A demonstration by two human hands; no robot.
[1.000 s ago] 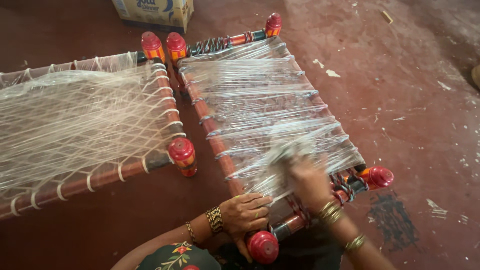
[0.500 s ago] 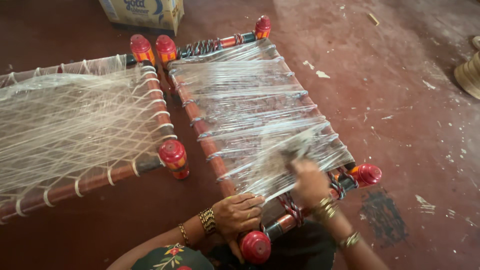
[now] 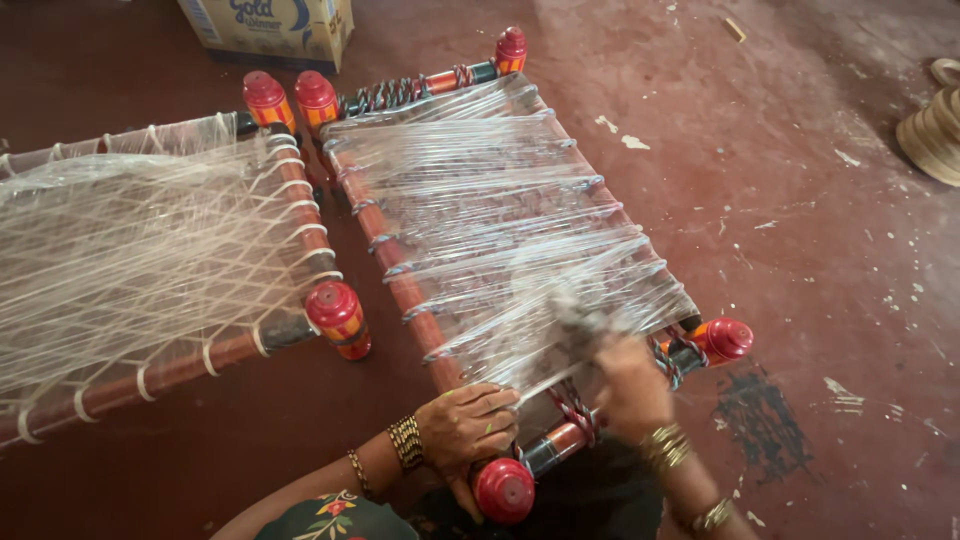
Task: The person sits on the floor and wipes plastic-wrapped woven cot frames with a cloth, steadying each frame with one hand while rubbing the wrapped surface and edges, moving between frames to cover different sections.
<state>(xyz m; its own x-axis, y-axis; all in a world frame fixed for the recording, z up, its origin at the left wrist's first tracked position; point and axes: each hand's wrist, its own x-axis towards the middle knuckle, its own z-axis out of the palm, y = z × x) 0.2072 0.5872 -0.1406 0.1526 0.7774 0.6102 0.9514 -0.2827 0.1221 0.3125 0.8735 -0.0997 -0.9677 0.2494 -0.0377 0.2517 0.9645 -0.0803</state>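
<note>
A small cot frame [image 3: 400,285] with red painted posts lies on the floor, its top wound over with clear plastic wrap [image 3: 500,210]. My left hand [image 3: 468,425] grips the near left corner of the frame, beside a red post knob [image 3: 503,490]. My right hand [image 3: 625,385] is blurred over the near rail and holds a bunched strand or roll of the wrap [image 3: 575,312] against the webbing. Both wrists carry gold bangles.
A second cot frame [image 3: 150,260] strung with white cord lies close on the left. A cardboard box [image 3: 268,28] stands at the back. A coil of rope [image 3: 932,125] sits at the right edge. The red floor [image 3: 820,290] is flecked with paint.
My right hand has shifted slightly along the near end of the wrapped cot with the wrap. The view has moved a little. My left hand stays on the corner.
</note>
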